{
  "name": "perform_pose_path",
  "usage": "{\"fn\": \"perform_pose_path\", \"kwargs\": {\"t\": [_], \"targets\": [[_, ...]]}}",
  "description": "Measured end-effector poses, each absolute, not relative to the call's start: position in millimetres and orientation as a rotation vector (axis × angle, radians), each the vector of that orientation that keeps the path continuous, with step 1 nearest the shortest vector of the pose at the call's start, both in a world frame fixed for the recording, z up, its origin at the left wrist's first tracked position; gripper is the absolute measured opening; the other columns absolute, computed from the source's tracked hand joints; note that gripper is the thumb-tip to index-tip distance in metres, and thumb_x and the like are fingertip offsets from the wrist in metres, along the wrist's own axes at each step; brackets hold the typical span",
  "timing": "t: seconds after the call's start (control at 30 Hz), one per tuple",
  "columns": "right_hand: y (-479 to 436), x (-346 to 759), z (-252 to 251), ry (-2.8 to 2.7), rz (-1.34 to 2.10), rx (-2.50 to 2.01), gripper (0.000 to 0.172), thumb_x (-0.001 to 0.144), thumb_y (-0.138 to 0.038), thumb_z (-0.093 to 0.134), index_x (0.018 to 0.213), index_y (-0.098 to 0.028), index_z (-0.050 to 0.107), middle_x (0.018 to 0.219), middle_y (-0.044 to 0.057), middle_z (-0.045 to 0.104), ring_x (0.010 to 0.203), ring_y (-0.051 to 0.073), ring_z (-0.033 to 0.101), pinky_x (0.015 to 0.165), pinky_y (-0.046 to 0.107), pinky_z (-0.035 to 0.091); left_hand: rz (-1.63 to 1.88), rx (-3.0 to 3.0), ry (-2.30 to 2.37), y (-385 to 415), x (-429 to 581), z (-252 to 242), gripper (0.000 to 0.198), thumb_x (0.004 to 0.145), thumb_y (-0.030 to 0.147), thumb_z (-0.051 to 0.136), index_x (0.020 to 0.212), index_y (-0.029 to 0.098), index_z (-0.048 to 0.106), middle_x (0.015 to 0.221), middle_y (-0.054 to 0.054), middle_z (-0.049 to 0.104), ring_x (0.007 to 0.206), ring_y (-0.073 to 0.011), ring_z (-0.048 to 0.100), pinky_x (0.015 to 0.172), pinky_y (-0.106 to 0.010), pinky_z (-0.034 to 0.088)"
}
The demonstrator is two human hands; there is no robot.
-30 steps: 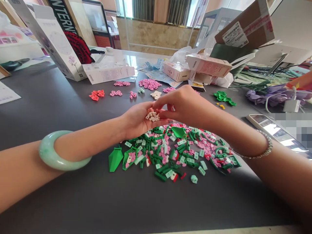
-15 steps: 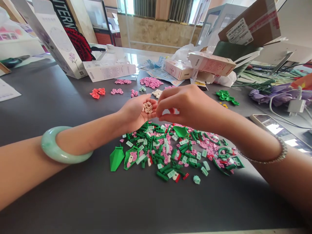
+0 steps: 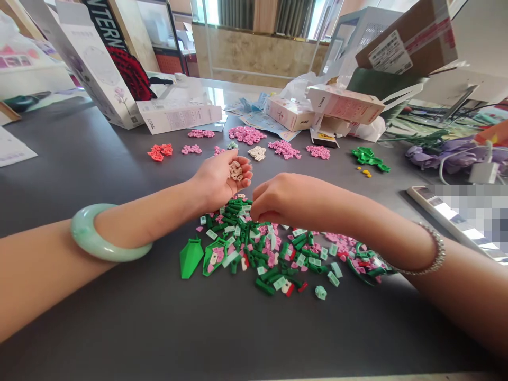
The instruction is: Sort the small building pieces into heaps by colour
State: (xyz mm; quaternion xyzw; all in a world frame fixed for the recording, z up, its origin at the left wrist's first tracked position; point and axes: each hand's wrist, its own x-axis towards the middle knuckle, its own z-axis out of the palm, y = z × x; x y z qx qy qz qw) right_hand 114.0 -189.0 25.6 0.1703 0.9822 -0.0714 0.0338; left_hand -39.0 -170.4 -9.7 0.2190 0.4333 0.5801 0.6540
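On the dark grey desk (image 3: 79, 301), two hands worked at a mixed heap of green, pink, white and red plastic building pieces (image 3: 273, 259). Left hand (image 3: 220, 180), with a pale green jade bangle (image 3: 85, 238) on the forearm, lay cupped palm-up, fingers part curled, just above the far edge of the heap. It carried a small cluster of cream pieces (image 3: 235, 171) in the palm. Right hand (image 3: 286, 200), with a beaded metal bracelet (image 3: 438, 257) at the wrist, was curved palm-down, its fingertips (image 3: 256, 209) gathered at the heap. Whether they pinched a piece could not be told, as the hand hid the contact.

Beyond the hands lay separate piles: coral-red pieces (image 3: 159, 152), pink pieces (image 3: 246, 135), a cream pile (image 3: 257, 153) and bright green pieces (image 3: 369, 157).

Judgement: the step in hand appeared to be picking pieces out of the heap by colour, with the cream ones collecting in the left palm. The next pick called for fingertip precision to part one small piece from its packed neighbours, with the palm kept level.
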Motion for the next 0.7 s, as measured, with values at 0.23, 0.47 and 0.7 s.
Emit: {"fn": "perform_pose_path", "kwargs": {"t": [0.23, 0.47, 0.7], "targets": [[-186, 116, 21, 3.016, -0.274, 0.591, 0.021, 0.081, 0.001, 0.056, 0.077, -0.015, 0.069, 0.072, 0.0, 0.051, 0.062, 0.011, 0.045, 0.061, 0.029, 0.028, 1.289, 0.53, 1.112, -173, -36, -4, 0.029, 0.092, 0.016, 0.04, 0.064, 0.017, 0.047, 0.042, 0.003, 0.042, 0.032, -0.006, 0.036, 0.032, -0.02, 0.023], [-189, 115, 28, 2.927, -0.171, 0.689, 0.014, 0.085, -0.008, 0.063, 0.078, -0.017, 0.072, 0.074, 0.003, 0.06, 0.063, 0.013, 0.05, 0.059, 0.028, 0.03, 1.272, 0.576, 1.085, -173, -42, 0, 0.031, 0.089, 0.014, 0.042, 0.059, 0.021, 0.042, 0.041, 0.005, 0.032, 0.032, -0.0053, 0.025, 0.03, -0.019, 0.02], [-189, 117, 26, 2.935, -0.186, 0.752, 0.006, 0.083, -0.014, 0.068, 0.078, -0.016, 0.071, 0.075, 0.002, 0.063, 0.066, 0.015, 0.054, 0.057, 0.028, 0.032, 1.275, 0.674, 1.104, -166, -50, -3, 0.033, 0.086, 0.015, 0.043, 0.054, 0.021, 0.036, 0.039, 0.005, 0.03, 0.033, -0.006, 0.024, 0.031, -0.019, 0.02]]}}
